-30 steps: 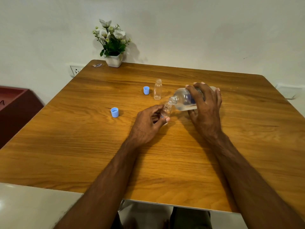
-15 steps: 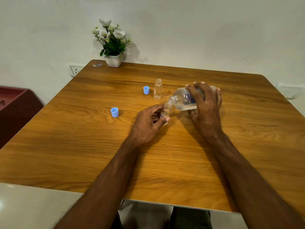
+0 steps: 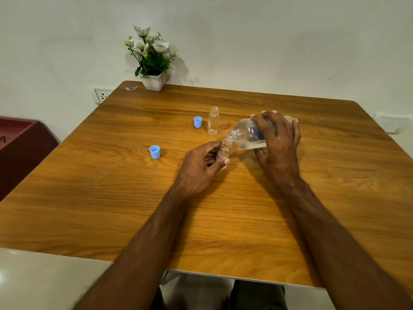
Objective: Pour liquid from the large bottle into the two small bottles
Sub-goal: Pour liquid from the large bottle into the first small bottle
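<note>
My right hand (image 3: 277, 144) grips the large clear bottle (image 3: 248, 135), which lies tipped on its side with its open mouth pointing left and down. That mouth sits right over the neck of a small clear bottle (image 3: 224, 151), which stands on the wooden table (image 3: 111, 198) with my left hand (image 3: 201, 168) closed around its lower part. A second small bottle (image 3: 213, 120) stands upright and uncapped just behind, apart from both hands. Clear liquid shows in the large bottle's lower side.
Two blue caps lie on the table: one (image 3: 197, 121) next to the second small bottle, another (image 3: 154, 151) further left. A white pot of flowers (image 3: 153, 63) stands at the far left corner. A dark red cabinet (image 3: 20, 144) is left of the table.
</note>
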